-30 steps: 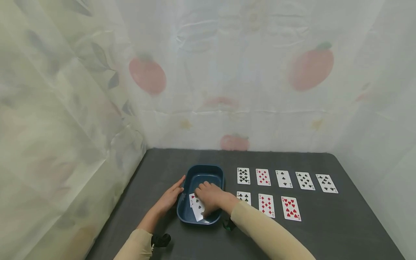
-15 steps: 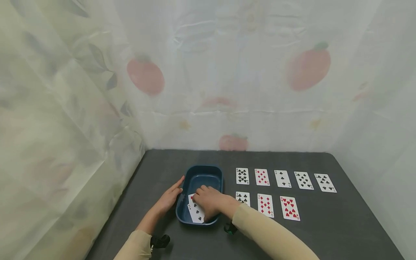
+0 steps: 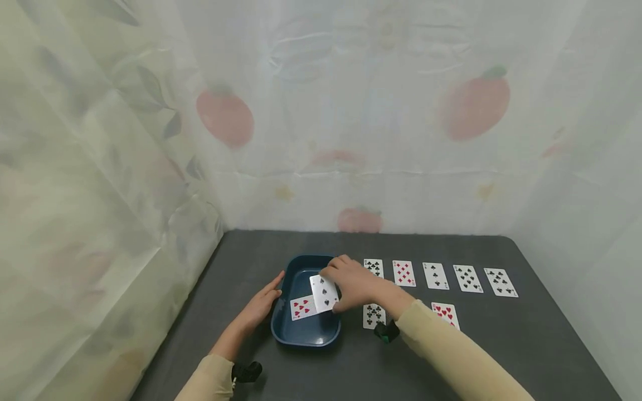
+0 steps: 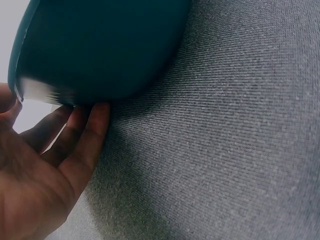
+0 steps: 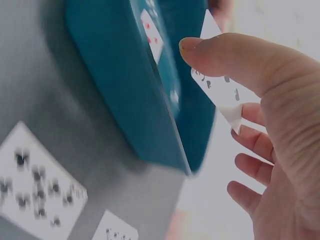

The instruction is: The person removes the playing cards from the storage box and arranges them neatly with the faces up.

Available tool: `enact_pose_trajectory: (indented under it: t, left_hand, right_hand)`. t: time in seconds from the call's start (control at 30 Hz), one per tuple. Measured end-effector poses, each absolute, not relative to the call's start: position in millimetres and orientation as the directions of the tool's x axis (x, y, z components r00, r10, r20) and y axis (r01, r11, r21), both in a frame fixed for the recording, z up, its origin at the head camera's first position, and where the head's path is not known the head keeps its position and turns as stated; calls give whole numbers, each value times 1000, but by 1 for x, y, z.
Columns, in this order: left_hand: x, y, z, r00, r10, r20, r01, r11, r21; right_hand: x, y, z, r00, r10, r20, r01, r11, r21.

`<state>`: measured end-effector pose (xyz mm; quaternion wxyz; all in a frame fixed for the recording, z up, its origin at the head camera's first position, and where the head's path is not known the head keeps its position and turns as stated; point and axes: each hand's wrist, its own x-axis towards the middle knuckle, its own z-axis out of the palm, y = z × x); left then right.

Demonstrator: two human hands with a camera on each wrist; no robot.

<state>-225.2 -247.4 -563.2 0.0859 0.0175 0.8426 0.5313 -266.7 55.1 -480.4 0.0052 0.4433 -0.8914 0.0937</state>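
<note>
My right hand (image 3: 353,283) pinches a spade playing card (image 3: 324,293) between thumb and fingers, lifted over the right side of the blue tray (image 3: 307,337). In the right wrist view, the thumb lies across the front of this card (image 5: 220,95) and fingertips touch its edge. Partly beneath it, a hearts card (image 3: 301,308) lies in the tray. My left hand (image 3: 259,305) rests against the tray's left side with its fingers extended. In the left wrist view, those fingers touch the tray's outer wall (image 4: 100,55), with the thumb near the rim.
Right of the tray, face-up cards lie in two rows on the dark table (image 3: 501,356). The back row includes a diamonds card (image 3: 404,273); the front row shows a clubs card (image 3: 374,316) and a hearts card (image 3: 443,313). My right forearm hides another card. Curtains surround the table.
My right hand has picked the spade card up from the tray and moved up and right with it, uncovering the hearts card. The left hand stays against the tray.
</note>
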Motion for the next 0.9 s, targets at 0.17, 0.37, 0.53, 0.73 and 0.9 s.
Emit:
enact_pose_trajectory:
  t: [0.17,0.37,0.53,0.73,0.9]
  left_hand:
    - [-225,-247,-563,-985,113,-129,-68,435,898]
    - [-223,-244,-564,-985,111,-133,-74,424,903]
    - [-223,-242,-565,-986,102,-134,-78,426,901]
    - [-224,-244,-568,-985,92,-147,-96,416,904]
    - [-224,-245,-568,-984,108,-139,-81,420,904]
  right_hand:
    - [-272,100,-469,-675,-729,112,-733,646,-214]
    - [-270,163,-470,-747,-660,85,-655,708,-263]
    - [-264,218,-482,-792,-606,81,-603,753,-263]
    - [-252,276,-498,-848,-526,66,-523,810,-267]
    - [-244,313,-515,-886,-460,53,-457,851,-260]
